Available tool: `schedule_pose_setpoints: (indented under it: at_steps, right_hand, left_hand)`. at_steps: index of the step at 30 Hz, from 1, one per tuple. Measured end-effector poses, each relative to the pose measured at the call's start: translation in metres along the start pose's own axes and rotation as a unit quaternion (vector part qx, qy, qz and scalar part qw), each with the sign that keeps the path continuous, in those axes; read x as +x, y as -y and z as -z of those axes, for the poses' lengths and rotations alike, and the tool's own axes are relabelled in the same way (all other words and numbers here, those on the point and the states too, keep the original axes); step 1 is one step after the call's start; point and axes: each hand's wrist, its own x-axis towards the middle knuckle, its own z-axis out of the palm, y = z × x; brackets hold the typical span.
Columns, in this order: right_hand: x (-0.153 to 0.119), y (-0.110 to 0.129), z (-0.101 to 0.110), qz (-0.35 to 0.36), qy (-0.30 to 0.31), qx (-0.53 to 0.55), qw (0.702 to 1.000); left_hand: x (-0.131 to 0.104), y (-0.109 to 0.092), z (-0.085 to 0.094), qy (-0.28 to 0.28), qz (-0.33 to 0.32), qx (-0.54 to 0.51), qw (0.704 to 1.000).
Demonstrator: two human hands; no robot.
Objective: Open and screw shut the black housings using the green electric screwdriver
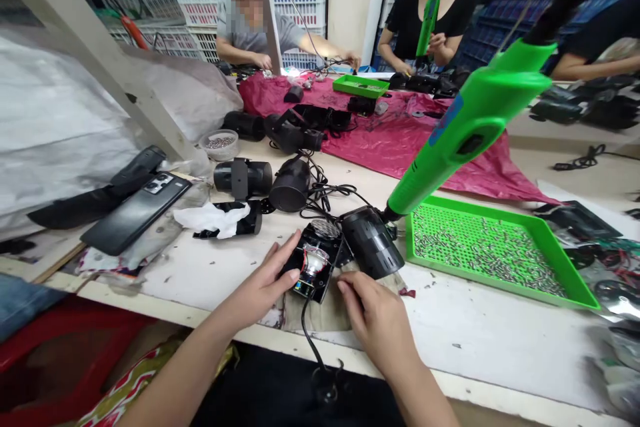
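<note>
Black open housing [323, 257] is lying between two bare hands, just below the centre of the frame.
From the left, a dark phone [135, 213] is resting near a clear tub of screws [220, 144], and a white scrap [213, 220] is draping over a black part. The left hand [265, 285] is touching the housing's left side, fingers extending, thumb tip overlapping its edge; whether they are gripping, I cannot tell. The right hand [377, 310] is curling its fingers just beside the housing, over a cloth [320, 317]; whether they are pinching anything, I cannot tell. Above it, a black cylinder [371, 243] is lying near the tip of a green driver [450, 127], which is slanting from the upper right. At lower right, a green tray [583, 280] is holding loose screws.
</note>
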Motion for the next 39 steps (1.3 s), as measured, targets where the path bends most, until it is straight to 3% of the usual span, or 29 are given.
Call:
schedule_pose_setpoints:
  at_steps: [4,6,11,15,19,22,26,28,34,39]
  right_hand:
    - [-0.002,-0.001,-0.002,-0.007,0.001,0.011,1.0]
    - [-0.003,-0.001,-0.001,-0.011,0.001,0.016,1.0]
    - [-0.002,0.003,0.003,-0.029,-0.002,0.038,0.999]
    - [-0.002,0.013,0.003,-0.074,-0.004,0.075,0.994]
    - [-0.006,0.018,-0.004,-0.132,-0.006,0.14,0.981]
    - [-0.008,0.017,-0.005,-0.162,-0.004,0.192,0.968]
    - [-0.007,0.017,0.003,-0.177,0.008,0.238,0.955]
    - [-0.004,0.017,0.009,-0.183,0.011,0.247,0.951]
    - [-0.002,0.017,0.028,-0.214,-0.005,0.244,0.946]
    - [-0.03,0.024,0.029,-0.201,-0.038,0.185,0.961]
  left_hand:
    - [0.002,-0.009,-0.001,0.014,-0.009,-0.052,0.998]
    - [0.002,-0.009,-0.004,-0.017,-0.011,-0.056,0.998]
    - [-0.006,-0.009,-0.009,-0.185,-0.017,0.142,0.972]
    - [-0.015,-0.017,-0.014,-0.191,-0.064,0.185,0.962]
    - [-0.019,-0.021,-0.021,-0.169,-0.027,0.062,0.983]
    - [-0.019,-0.024,-0.025,-0.123,-0.007,-0.101,0.987]
    - [-0.022,-0.033,-0.028,0.035,0.021,-0.314,0.948]
    - [-0.023,-0.038,-0.031,0.062,0.049,-0.37,0.926]
    - [-0.017,-0.048,-0.048,0.018,0.083,-0.522,0.849]
    - [-0.01,-0.047,-0.062,-0.043,0.122,-0.586,0.8]
